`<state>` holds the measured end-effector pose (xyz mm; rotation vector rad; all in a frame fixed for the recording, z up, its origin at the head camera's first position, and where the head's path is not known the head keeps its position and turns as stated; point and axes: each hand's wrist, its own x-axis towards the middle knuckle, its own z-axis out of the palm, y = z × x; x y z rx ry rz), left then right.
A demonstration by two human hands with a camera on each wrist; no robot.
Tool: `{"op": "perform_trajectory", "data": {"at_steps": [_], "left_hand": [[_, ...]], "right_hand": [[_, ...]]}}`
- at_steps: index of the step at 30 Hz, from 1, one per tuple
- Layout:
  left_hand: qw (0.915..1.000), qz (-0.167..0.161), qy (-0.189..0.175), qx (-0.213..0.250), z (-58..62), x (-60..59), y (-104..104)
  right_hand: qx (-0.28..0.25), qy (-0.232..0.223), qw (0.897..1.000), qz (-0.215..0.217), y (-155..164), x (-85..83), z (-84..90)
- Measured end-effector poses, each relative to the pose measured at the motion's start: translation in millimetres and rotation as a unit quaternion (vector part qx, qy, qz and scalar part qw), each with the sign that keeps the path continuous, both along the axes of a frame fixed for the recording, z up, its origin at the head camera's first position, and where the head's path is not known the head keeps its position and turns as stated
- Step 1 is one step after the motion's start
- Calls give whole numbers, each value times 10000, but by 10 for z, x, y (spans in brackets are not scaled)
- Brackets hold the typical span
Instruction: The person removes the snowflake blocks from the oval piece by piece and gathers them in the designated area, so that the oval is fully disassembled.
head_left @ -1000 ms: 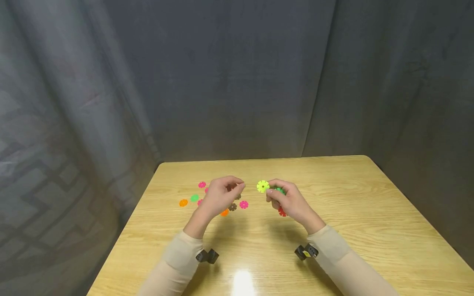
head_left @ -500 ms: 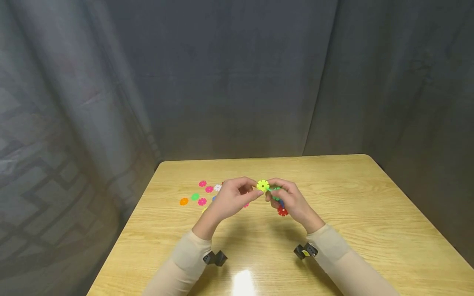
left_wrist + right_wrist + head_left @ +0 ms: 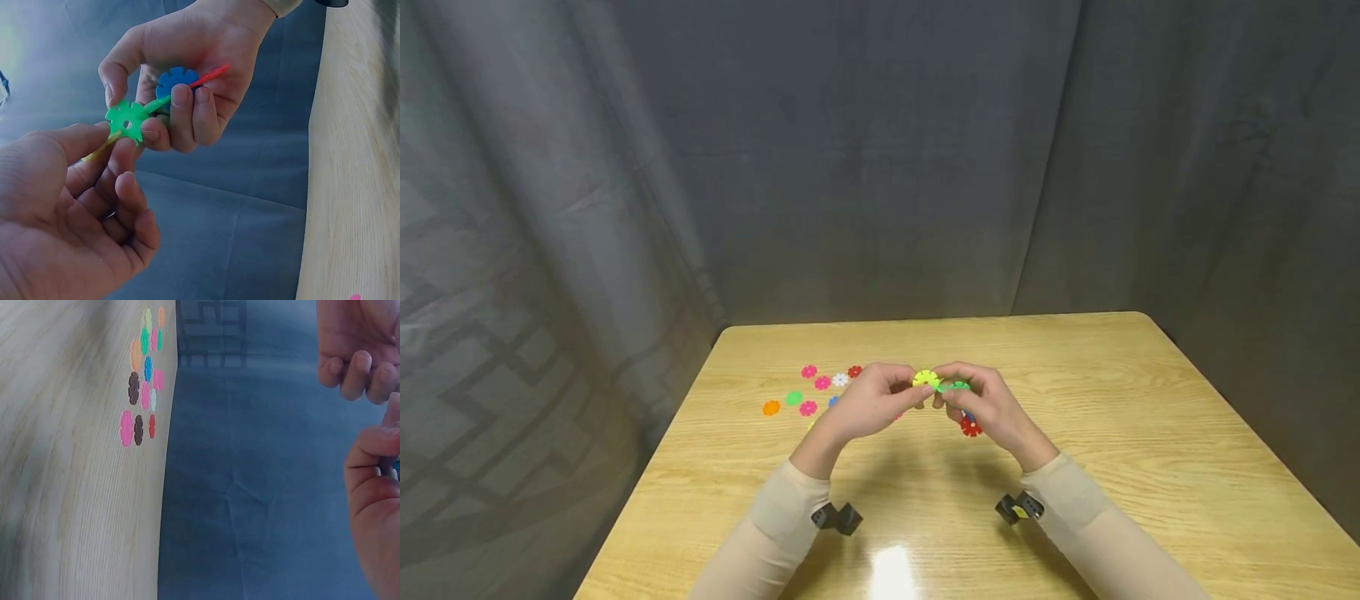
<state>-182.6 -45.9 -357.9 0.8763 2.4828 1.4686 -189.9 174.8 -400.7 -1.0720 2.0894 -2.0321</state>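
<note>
My left hand (image 3: 872,404) pinches a yellow notched snowflake disc (image 3: 926,377) between thumb and fingers, above the table. Beside it, my right hand (image 3: 992,408) holds a short chain of linked discs. In the left wrist view a green disc (image 3: 119,119) meets the yellow one, seen nearly edge-on at the left fingertips. Another green disc (image 3: 156,104) stands edge-on behind it, followed by a blue disc (image 3: 175,81) and a red disc (image 3: 215,73) under the right hand's curled fingers. The right wrist view shows both hands at its right edge, with the chain mostly hidden.
Several loose discs lie on the wooden table (image 3: 1112,467) to the left, among them an orange disc (image 3: 771,407), a pink disc (image 3: 808,372) and a white disc (image 3: 840,380). Brown discs (image 3: 134,388) show in the right wrist view. Grey curtains (image 3: 880,167) surround the table.
My left hand has moved right and taken hold of the yellow disc. That disc has since tilted and shifted slightly left. My right hand stays nearly in place with the chain.
</note>
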Motion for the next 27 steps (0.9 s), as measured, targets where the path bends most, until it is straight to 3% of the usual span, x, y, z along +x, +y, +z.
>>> {"op": "perform_trajectory", "data": {"at_steps": [14, 27], "left_hand": [[9988, -24, -43, 484, -42, -9, -44], [9976, -9, 204, 656, -44, 15, -40]], "right_hand": [[333, -153, 9990, -265, -17, 32, 26], [269, -185, 9987, -391, -41, 42, 9]]}}
